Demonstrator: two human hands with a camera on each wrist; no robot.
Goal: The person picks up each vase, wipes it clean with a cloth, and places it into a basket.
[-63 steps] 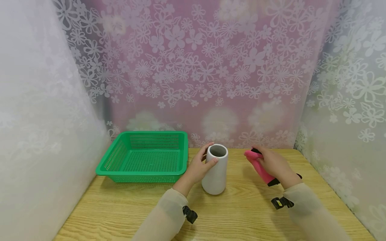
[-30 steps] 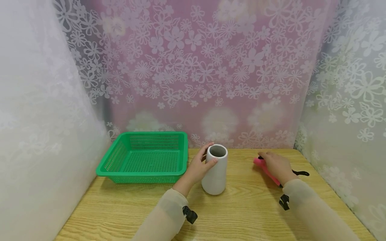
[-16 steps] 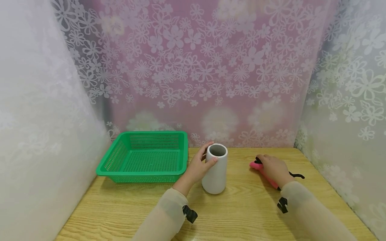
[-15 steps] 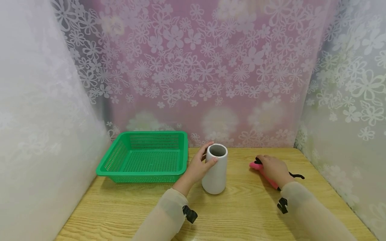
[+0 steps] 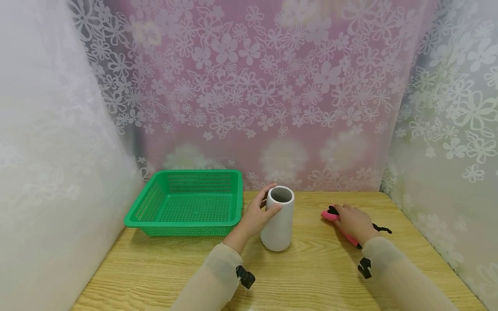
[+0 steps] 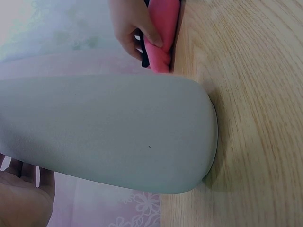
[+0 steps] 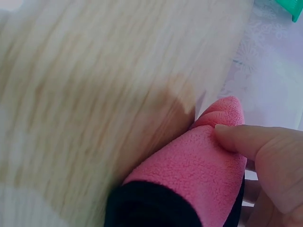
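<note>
A white vase point(image 5: 277, 226) with a round open mouth stands upright on the wooden table. My left hand point(image 5: 254, 218) holds it near the top, thumb on the near side of the rim and fingers behind. To the right, my right hand point(image 5: 353, 222) grips a folded, fuzzy pink cloth point(image 5: 329, 215) with black trim, low over the table. The right wrist view shows my thumb pressed into the pink pile point(image 7: 189, 165), with a wide black band point(image 7: 149, 205) at the near end. A thin black strap point(image 5: 383, 228) sticks out beyond the hand.
A green plastic basket point(image 5: 183, 224) with slotted walls sits at the left, nothing inside it. Wood-grain tabletop point(image 5: 303, 276) extends in front of the vase. Flowered curtains point(image 5: 249, 99) hang behind and on both sides.
The right hand has come down with the pink cloth from a raised position to table level, then shifted slightly left and nearer. The left hand and vase have stayed in place.
</note>
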